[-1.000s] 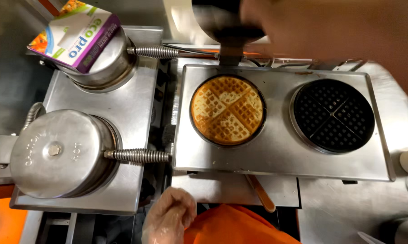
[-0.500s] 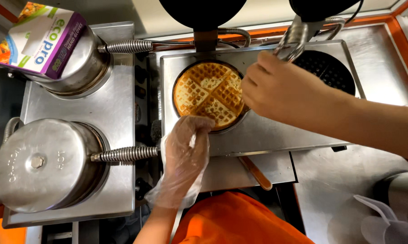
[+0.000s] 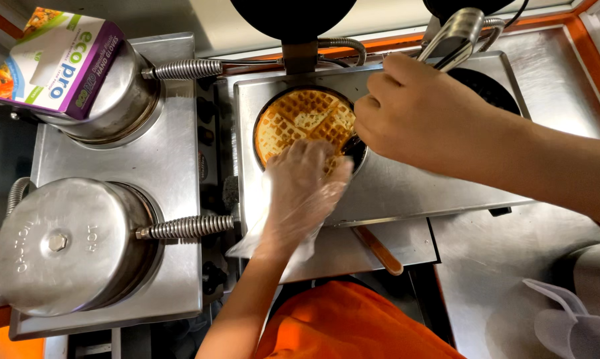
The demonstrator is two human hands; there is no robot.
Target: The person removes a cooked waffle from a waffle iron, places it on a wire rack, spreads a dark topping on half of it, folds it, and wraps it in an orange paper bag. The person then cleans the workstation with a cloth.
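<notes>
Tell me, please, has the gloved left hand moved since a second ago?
Yes. The gloved left hand went from the front edge up onto the waffle in the open iron.

A stainless steel counter (image 3: 553,86) is being occupied by two double waffle irons (image 3: 406,193) set side by side. A clear plastic jug (image 3: 573,322) is being kept at its near right corner.

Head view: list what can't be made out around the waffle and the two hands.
- Waffle: its near edge is hidden by the gloved left hand.
- Right hand: its fingertips and whatever they pinch are hidden behind the hand itself.
- Right iron plate: mostly covered by the right hand and forearm.
- Raised lids: cut off by the top edge.
- Wooden stick: its far end runs under the iron's base.
</notes>
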